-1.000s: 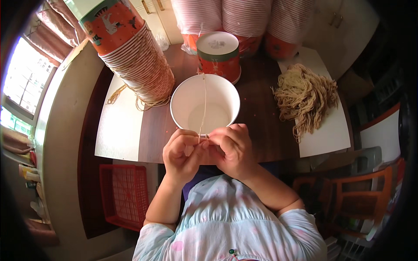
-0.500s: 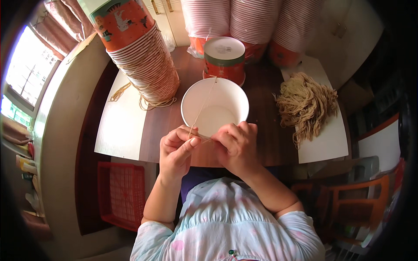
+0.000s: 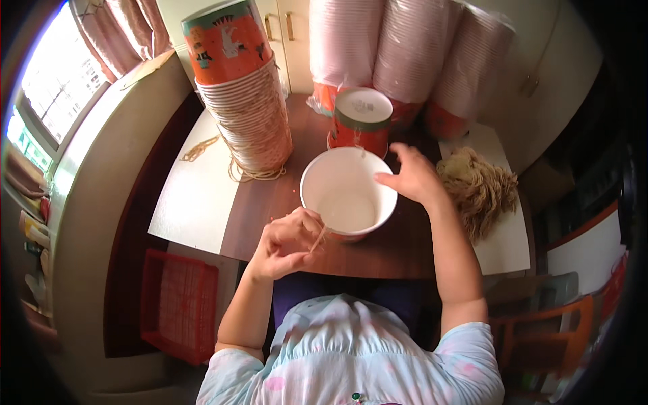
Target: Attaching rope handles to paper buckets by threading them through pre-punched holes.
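A round paper bucket, white inside, stands tilted slightly toward me on the brown table. My left hand is at its near left rim, fingers closed on a thin tan string. A bit of string also shows at the bucket's far rim. My right hand reaches to the right rim with thumb and fingers spread; its thumb tip overlaps the rim, and whether it touches is unclear. Just behind stands an upturned orange bucket with a white base and green band.
A tall stack of nested buckets, with strings hanging from it, stands at left. Plastic-wrapped bucket stacks line the back. A bundle of tan strings lies at right on a white board. A red plastic basket is below left.
My right hand has left the near rim and moved right and away to the bucket's far right side, its fingers opening. The left hand keeps the string and sits slightly lower.
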Motion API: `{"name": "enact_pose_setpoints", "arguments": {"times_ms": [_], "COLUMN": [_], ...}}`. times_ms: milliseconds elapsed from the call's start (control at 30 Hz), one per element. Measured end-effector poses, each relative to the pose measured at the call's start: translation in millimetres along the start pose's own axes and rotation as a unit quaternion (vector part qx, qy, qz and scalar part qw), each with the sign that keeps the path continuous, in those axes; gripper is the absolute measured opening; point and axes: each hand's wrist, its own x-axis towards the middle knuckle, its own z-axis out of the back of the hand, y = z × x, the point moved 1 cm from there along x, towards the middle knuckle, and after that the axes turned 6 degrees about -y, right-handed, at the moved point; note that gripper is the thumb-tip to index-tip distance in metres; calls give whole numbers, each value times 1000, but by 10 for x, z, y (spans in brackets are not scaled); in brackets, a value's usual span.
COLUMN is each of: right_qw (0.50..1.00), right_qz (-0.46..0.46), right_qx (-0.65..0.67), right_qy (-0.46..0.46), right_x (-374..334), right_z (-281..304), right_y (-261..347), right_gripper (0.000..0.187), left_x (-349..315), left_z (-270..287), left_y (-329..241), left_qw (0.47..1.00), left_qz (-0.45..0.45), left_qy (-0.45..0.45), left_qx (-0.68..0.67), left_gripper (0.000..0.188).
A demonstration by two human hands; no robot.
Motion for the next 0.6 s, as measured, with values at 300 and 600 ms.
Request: {"name": "enact_pose_setpoints", "arguments": {"times_ms": [300,600], "right_qw": [903,792], "right_qz": [358,379], "right_qx": [104,478], "right_qy": [-215,22], "right_x": [-302,589], "right_z": [135,578], "right_y": [938,2163], "right_gripper": [40,71], "left_x": [-223,953], "left_z": [438,1185], "left_y": [-146,-1507], "left_qw": [942,887], "left_qz": [177,-226], "left_qy": [-285,-263], "left_qx": [25,304], "left_gripper": [88,90]}}
